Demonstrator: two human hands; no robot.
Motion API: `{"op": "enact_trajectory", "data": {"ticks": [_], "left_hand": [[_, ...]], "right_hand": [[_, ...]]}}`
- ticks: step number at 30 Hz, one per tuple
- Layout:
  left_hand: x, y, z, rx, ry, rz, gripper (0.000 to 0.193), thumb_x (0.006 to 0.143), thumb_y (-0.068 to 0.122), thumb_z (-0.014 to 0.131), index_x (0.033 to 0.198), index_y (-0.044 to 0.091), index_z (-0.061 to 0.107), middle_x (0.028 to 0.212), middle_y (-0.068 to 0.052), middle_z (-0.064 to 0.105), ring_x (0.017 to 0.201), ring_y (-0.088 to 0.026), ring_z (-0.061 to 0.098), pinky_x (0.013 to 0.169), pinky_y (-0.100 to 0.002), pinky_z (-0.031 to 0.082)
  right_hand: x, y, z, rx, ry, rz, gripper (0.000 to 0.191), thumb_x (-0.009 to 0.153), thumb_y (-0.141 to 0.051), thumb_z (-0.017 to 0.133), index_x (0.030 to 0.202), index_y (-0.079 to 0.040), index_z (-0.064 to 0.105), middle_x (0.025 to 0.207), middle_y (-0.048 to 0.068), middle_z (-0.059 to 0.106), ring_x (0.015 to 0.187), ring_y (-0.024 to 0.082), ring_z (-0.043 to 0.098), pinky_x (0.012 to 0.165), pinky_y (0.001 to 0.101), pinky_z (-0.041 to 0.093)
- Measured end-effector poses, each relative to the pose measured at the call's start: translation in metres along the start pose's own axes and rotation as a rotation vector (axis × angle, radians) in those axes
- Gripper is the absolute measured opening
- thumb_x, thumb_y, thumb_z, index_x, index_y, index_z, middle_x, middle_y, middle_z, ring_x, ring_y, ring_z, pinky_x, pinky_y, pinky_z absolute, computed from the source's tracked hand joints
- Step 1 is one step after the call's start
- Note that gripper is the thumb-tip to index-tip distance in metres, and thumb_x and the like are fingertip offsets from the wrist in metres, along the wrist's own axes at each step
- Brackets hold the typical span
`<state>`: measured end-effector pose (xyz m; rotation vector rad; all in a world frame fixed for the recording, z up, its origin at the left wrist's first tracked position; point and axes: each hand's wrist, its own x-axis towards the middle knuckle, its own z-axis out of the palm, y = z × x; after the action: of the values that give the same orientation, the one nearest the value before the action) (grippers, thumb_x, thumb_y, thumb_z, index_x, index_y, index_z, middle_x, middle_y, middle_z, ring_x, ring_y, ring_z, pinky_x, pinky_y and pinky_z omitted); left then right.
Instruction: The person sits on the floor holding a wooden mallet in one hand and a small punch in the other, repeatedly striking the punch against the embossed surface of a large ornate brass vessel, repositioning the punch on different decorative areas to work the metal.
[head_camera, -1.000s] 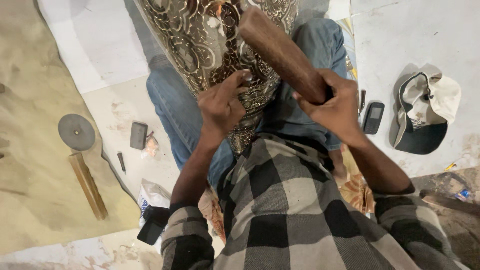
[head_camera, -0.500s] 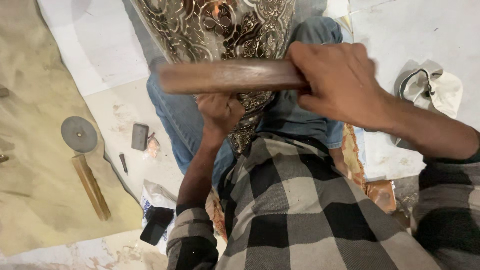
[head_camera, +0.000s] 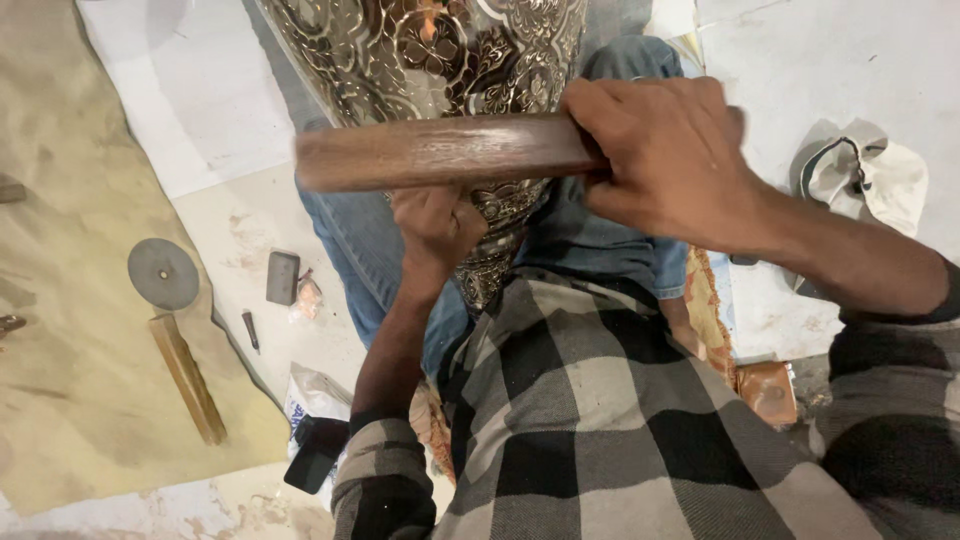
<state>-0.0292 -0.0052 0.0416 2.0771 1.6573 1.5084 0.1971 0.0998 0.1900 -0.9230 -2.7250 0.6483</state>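
Wooden mallet (head_camera: 440, 152) now lying level across engraved metal vase (head_camera: 440, 60), swung from earlier tilt. Dusty floor (head_camera: 240, 230), tan sheet (head_camera: 70, 300). Right hand (head_camera: 670, 160) clamping mallet; left hand (head_camera: 435, 225) gripping vase neck on lap.

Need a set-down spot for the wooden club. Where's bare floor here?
Free: tan sheet left of the grey disc; white sheet upper left; pale floor above the cap. Crowded: strip by the left knee, with a small dark block, punch and wooden stick.
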Motion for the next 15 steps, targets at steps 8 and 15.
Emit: {"op": "enact_trajectory", "data": {"ticks": [8,15], "left_hand": [[0.002,-0.001,0.0,0.017,-0.05,-0.046,0.027,0.076,-0.016,0.057,0.096,-0.003,0.07,0.063,-0.009,0.059,0.051,-0.022,0.059,0.048,-0.037,0.047],[0.007,0.006,-0.002,-0.053,-0.039,-0.032,0.035,0.074,-0.011,0.054,0.105,-0.001,0.069,0.076,-0.013,0.066,0.064,-0.028,0.068,0.058,-0.039,0.055]], "right_hand": [[0.0,0.006,0.01,0.157,0.009,0.075,0.028,0.075,-0.012,0.074,0.093,-0.004,0.054,0.069,0.009,0.056,0.052,0.026,0.053,0.05,0.0425,0.039],[-0.005,0.014,0.014,0.088,0.065,0.008,0.035,0.068,-0.013,0.075,0.093,-0.002,0.053,0.068,0.009,0.054,0.052,0.027,0.051,0.052,0.0434,0.038]]}}
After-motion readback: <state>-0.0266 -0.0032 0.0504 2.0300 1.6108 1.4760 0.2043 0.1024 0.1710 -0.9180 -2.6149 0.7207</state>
